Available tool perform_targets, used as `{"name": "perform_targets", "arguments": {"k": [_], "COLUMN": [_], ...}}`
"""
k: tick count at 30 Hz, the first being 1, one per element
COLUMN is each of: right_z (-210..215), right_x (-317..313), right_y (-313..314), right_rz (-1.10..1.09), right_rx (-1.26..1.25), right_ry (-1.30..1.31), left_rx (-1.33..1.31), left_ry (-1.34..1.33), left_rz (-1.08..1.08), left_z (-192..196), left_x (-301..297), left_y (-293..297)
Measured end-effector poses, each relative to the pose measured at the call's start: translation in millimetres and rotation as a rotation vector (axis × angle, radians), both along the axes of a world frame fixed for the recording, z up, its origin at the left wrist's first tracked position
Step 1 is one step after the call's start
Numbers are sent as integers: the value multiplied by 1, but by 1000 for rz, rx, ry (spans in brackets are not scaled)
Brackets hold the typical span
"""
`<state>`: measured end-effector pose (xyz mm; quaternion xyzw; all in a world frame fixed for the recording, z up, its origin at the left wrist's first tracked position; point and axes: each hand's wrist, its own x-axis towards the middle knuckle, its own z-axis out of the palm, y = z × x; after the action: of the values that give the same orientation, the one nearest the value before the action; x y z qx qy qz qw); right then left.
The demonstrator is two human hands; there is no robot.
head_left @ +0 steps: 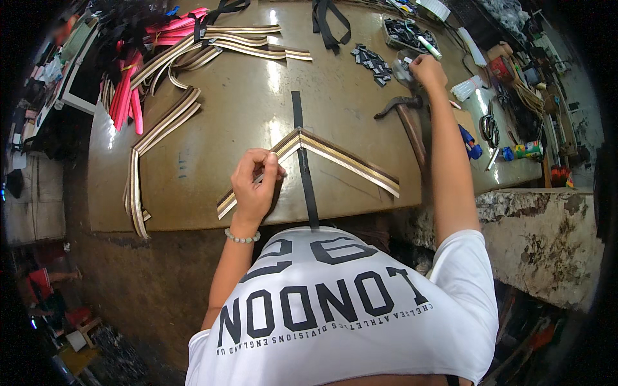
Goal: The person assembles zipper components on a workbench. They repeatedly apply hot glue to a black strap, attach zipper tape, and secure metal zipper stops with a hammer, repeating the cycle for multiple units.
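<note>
A striped brown, cream and black webbing strap (351, 157) lies on the table, bent into a peak over a narrow black strap (306, 183). The black strap runs from the table toward my body. My left hand (253, 190), wearing a beaded bracelet, is closed in a pinch at the striped strap's left arm and covers part of it. At the far right my right hand (428, 72) reaches to a small clear plastic bag (403, 67), fingers drawn together at it. What lies between those fingertips is hidden.
A hammer (409, 125) lies left of my right forearm. Dark buckle-like pieces (372, 63) and a filled tray (400, 32) are at the back right. More striped straps (161, 128) and pink strips (129, 90) lie left. Scissors (489, 128) lie on the right.
</note>
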<state>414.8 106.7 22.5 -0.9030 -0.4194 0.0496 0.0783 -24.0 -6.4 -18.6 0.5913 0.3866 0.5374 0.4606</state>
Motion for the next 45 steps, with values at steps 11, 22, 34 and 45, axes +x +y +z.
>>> {"name": "perform_targets", "arguments": {"k": [11, 22, 34, 45], "right_z": [-16, 29, 61, 33], "right_x": [-11, -30, -223, -248], "right_y": [10, -50, -161, -168], "right_rz": [-19, 176, 457, 437], "right_rx": [41, 821, 509, 462], "right_ry": [-143, 191, 1255, 1550], "left_rx": [62, -13, 20, -350], "left_ry": [-13, -160, 186, -24], "left_rz": [-20, 56, -192, -245], "left_z": [2, 0, 56, 62], "left_x": [-4, -4, 10, 15], "left_y": [0, 2, -12, -6]}}
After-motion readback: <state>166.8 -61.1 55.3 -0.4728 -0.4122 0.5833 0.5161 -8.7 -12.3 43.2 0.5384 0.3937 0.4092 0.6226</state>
